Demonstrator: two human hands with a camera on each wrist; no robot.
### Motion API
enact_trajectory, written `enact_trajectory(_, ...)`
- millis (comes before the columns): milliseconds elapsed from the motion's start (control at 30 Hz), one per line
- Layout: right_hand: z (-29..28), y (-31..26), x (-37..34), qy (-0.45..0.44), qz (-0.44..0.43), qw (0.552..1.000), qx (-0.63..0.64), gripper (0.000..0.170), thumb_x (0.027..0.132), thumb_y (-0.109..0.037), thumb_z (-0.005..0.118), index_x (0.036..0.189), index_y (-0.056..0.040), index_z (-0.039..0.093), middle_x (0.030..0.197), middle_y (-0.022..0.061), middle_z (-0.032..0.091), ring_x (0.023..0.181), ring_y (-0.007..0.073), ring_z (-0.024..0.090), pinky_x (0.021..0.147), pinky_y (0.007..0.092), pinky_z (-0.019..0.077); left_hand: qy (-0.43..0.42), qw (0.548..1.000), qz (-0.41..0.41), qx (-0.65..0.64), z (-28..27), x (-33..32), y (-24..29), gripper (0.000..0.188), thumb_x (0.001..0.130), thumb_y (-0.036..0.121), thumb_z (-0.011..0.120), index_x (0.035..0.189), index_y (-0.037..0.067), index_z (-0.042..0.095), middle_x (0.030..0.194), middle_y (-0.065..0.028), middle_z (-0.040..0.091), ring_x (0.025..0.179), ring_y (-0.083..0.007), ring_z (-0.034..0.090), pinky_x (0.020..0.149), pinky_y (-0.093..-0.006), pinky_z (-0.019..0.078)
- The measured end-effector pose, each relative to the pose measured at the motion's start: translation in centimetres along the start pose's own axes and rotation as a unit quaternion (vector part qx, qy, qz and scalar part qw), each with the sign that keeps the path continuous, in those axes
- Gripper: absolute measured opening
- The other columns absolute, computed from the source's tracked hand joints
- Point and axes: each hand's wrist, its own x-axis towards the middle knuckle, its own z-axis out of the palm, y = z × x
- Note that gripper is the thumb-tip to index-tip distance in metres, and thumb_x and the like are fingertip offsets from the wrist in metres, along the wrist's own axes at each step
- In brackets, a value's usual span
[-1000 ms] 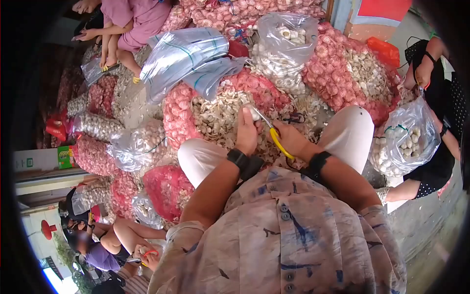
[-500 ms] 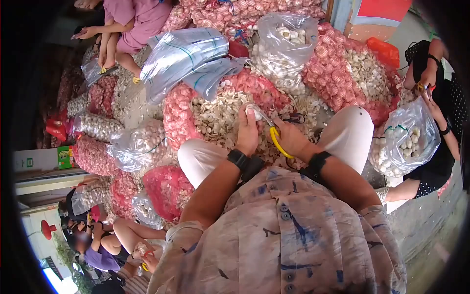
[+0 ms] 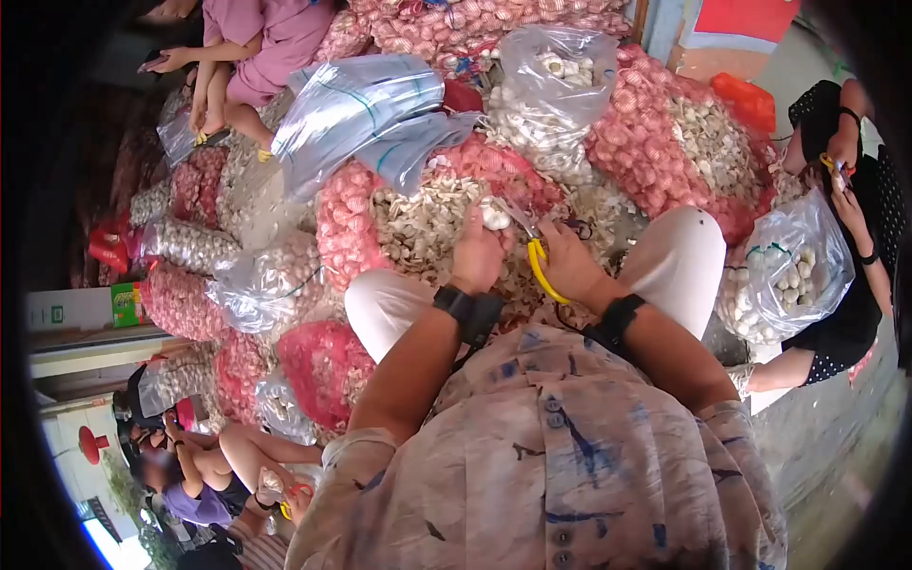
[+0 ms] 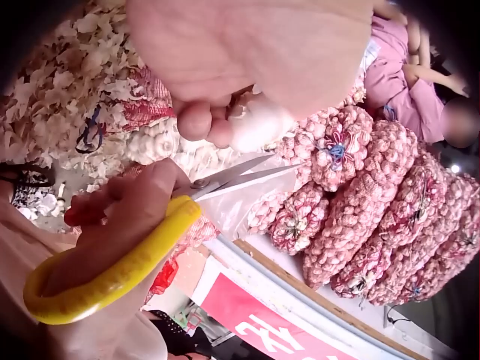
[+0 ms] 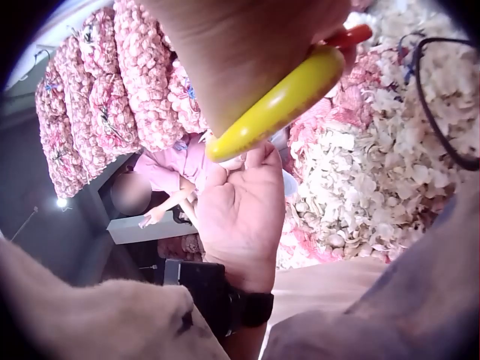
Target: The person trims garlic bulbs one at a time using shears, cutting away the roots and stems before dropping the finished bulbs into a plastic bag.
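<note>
In the head view my left hand (image 3: 478,255) pinches a white garlic bulb (image 3: 495,214) over the peel heap. My right hand (image 3: 570,264) grips a pair of scissors with a yellow handle (image 3: 542,277), its tips pointing at the bulb. The left wrist view has the scissor blades (image 4: 244,177) slightly parted, just below the garlic bulb (image 4: 259,126), which is partly covered by my left hand (image 4: 255,45). Seen from the right wrist, the yellow handle (image 5: 277,105) runs along my right hand (image 5: 240,52), hiding the blades.
An opened red net sack (image 3: 347,228) with dry peel (image 3: 418,228) lies between my knees. Beyond it are clear plastic sheets (image 3: 361,109) and a bag of white bulbs (image 3: 546,114). Another bag (image 3: 788,271) stands at right beside a seated person. Filled net sacks (image 4: 360,210) are stacked farther off.
The bulb has turned in my left hand and shows more of its round white side. The scissors have shifted slightly, and my left wrist has tilted. At right, the other person's hands have moved.
</note>
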Motion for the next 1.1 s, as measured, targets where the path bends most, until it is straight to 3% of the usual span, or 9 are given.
enact_trajectory(167, -1.5, -1.2, 0.5, -0.148, 0.099, 0.983, -0.037, 0.025, 0.086, -0.013, 0.06, 0.107, -0.0013, 0.054, 0.076, 0.0248, 0.064, 0.076, 0.0434, 0.065, 0.068, 0.0501, 0.0515, -0.018, 0.971, 0.043, 0.233, -0.3, 0.0, -0.1, 0.03, 0.102, 0.026, 0.046, 0.129, 0.012, 0.048, 0.086, -0.0025, 0.057, 0.064, -0.0133, 0.051, 0.055, -0.0269, 0.041)
enact_trajectory(367, -2.1, -0.2, 1.5, -0.018, 0.217, 0.961, 0.169, 0.03, 0.091, -0.025, 0.064, 0.109, -0.0019, 0.057, 0.075, 0.0224, 0.064, 0.071, 0.0386, 0.066, 0.065, 0.0445, 0.0511, 0.024, 0.974, -0.123, 0.188, -0.6, 1.0, 0.0, 0.015, 0.096, 0.023, 0.058, 0.105, 0.012, 0.052, 0.079, -0.0047, 0.061, 0.055, -0.0155, 0.056, 0.042, -0.0253, 0.0376)
enact_trajectory(433, -3.0, 0.1, 2.6, -0.009, 0.211, 0.958, 0.195, 0.035, 0.094, -0.034, 0.063, 0.11, -0.0032, 0.057, 0.074, 0.0169, 0.064, 0.062, 0.0286, 0.065, 0.058, 0.0381, 0.0499, 0.025, 0.97, -0.135, 0.202, -0.7, 2.3, 0.1, 0.016, 0.096, 0.026, 0.058, 0.103, 0.012, 0.054, 0.076, -0.0051, 0.061, 0.053, -0.0164, 0.057, 0.039, -0.0249, 0.0367)
enact_trajectory(533, -6.1, -0.8, 4.6, 0.008, 0.351, 0.858, 0.375, 0.033, 0.096, -0.039, 0.061, 0.105, -0.008, 0.058, 0.068, 0.0017, 0.056, 0.052, 0.011, 0.056, 0.046, 0.0257, 0.0445, 0.034, 0.953, -0.221, 0.203, 0.1, 4.6, 1.0, 0.019, 0.099, 0.03, 0.055, 0.098, 0.011, 0.055, 0.081, -0.0064, 0.063, 0.056, -0.0177, 0.06, 0.041, -0.0245, 0.0403)
enact_trajectory(700, -10.1, 0.5, 8.6, 0.086, 0.336, 0.829, 0.438, 0.029, 0.096, -0.036, 0.061, 0.106, -0.0092, 0.055, 0.069, 0.0016, 0.055, 0.05, 0.0116, 0.054, 0.043, 0.026, 0.0452, -0.026, 0.967, -0.186, 0.169, 3.9, 9.7, 2.7, 0.031, 0.104, 0.039, 0.045, 0.093, 0.011, 0.055, 0.097, -0.0109, 0.067, 0.078, -0.0212, 0.068, 0.052, -0.0255, 0.0514)
enact_trajectory(733, -10.5, 0.9, 8.9, 0.114, 0.317, 0.827, 0.451, 0.028, 0.096, -0.035, 0.061, 0.106, -0.0095, 0.055, 0.07, 0.0018, 0.055, 0.05, 0.0117, 0.054, 0.043, 0.0261, 0.0452, -0.056, 0.975, -0.192, 0.098, 3.9, 11.2, 2.8, 0.028, 0.102, 0.035, 0.05, 0.102, 0.008, 0.059, 0.097, -0.011, 0.066, 0.083, -0.0241, 0.066, 0.059, -0.0348, 0.0552)
enact_trajectory(900, -9.8, 2.5, 8.7, 0.124, 0.336, 0.804, 0.475, 0.024, 0.097, -0.029, 0.061, 0.11, -0.0099, 0.054, 0.07, 0.0019, 0.054, 0.053, 0.0112, 0.055, 0.042, 0.0261, 0.0447, -0.106, 0.985, -0.125, 0.058, 7.5, 14.2, 2.5, 0.016, 0.097, 0.012, 0.058, 0.111, 0.005, 0.056, 0.104, -0.012, 0.064, 0.09, -0.0244, 0.064, 0.07, -0.0363, 0.0561)
enact_trajectory(1033, -9.6, 2.5, 9.1, 0.103, 0.329, 0.83, 0.439, 0.03, 0.095, -0.028, 0.064, 0.116, -0.0092, 0.053, 0.072, 0.0031, 0.057, 0.06, 0.0112, 0.058, 0.047, 0.028, 0.0461, -0.158, 0.972, -0.046, 0.169, 9.2, 16.3, 2.6, 0.044, 0.087, -0.008, 0.062, 0.126, 0.005, 0.048, 0.113, -0.0087, 0.058, 0.102, -0.0216, 0.061, 0.077, -0.0363, 0.054)
enact_trajectory(1100, -9.2, 3.5, 9.3, 0.101, 0.275, 0.903, 0.313, 0.033, 0.093, -0.025, 0.065, 0.118, -0.0076, 0.053, 0.072, 0.0072, 0.058, 0.062, 0.0196, 0.06, 0.055, 0.0343, 0.0488, -0.146, 0.934, -0.014, 0.326, 9.9, 16.2, 2.4, 0.046, 0.086, -0.01, 0.061, 0.127, 0.005, 0.047, 0.115, -0.01, 0.057, 0.107, -0.0211, 0.059, 0.082, -0.0362, 0.053)
